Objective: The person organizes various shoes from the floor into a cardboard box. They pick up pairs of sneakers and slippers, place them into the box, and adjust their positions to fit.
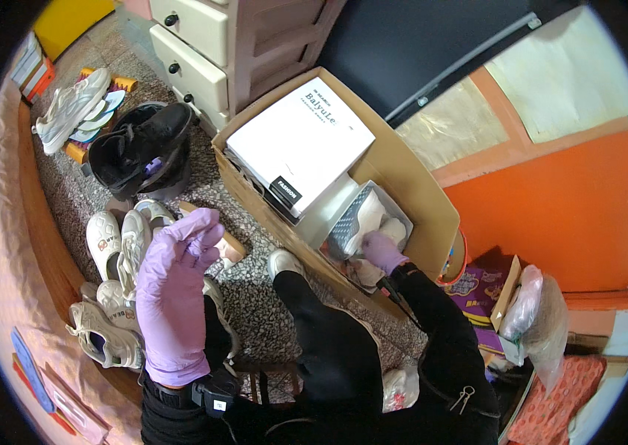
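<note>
My left hand (180,289), in a purple glove, is raised above the pale shoes (134,248) on the floor. Its fingers curl inward, and nothing shows in them. My right hand (384,252), gloved the same way, reaches into a large cardboard box (425,185). Its closed fingers press at the edge of a white and grey shoe (364,221), and the fingertips are partly hidden. That shoe sits in a clear-sided container (401,213). A white shoebox (303,141) lies beside it in the cardboard box.
A black bucket (110,159) with a black shoe in it stands at left, near white shoes (73,111). Cream drawers (192,70) rise behind the box. Plastic bags (544,319) and a purple package (477,289) are at right. A fabric-covered edge (6,245) runs along the left.
</note>
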Available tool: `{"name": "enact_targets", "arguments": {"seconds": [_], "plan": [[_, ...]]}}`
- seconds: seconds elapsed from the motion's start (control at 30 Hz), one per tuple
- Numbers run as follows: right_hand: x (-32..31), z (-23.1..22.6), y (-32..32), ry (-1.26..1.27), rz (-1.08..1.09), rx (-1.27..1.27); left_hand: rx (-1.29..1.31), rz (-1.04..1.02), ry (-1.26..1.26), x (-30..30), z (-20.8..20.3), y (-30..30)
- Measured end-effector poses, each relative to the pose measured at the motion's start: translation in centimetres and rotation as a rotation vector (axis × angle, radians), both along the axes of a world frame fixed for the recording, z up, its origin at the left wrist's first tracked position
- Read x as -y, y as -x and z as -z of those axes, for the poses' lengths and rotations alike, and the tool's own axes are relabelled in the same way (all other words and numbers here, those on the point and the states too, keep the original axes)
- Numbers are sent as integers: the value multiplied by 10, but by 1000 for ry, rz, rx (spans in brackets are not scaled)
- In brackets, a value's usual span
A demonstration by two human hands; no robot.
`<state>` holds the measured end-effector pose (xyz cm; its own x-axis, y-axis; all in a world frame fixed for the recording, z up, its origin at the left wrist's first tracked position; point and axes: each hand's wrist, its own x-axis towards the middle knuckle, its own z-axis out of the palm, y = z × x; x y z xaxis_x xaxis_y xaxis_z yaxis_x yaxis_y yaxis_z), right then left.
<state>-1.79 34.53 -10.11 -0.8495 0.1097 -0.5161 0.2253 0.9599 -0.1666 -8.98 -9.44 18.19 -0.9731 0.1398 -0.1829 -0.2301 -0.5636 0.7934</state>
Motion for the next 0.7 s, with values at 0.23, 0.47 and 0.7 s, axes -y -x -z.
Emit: {"name": "enact_targets", "arguments": {"seconds": [0.23, 0.47, 0.7], "plan": [[-1, 35, 7, 517, 140, -178, -31, -7, 145, -6, -4, -1], [-65, 12, 40, 266, 389, 337, 101, 23, -37, -9, 6, 6], [33, -138, 70, 454, 162, -160, 43, -85, -140, 0, 17, 11]]}}
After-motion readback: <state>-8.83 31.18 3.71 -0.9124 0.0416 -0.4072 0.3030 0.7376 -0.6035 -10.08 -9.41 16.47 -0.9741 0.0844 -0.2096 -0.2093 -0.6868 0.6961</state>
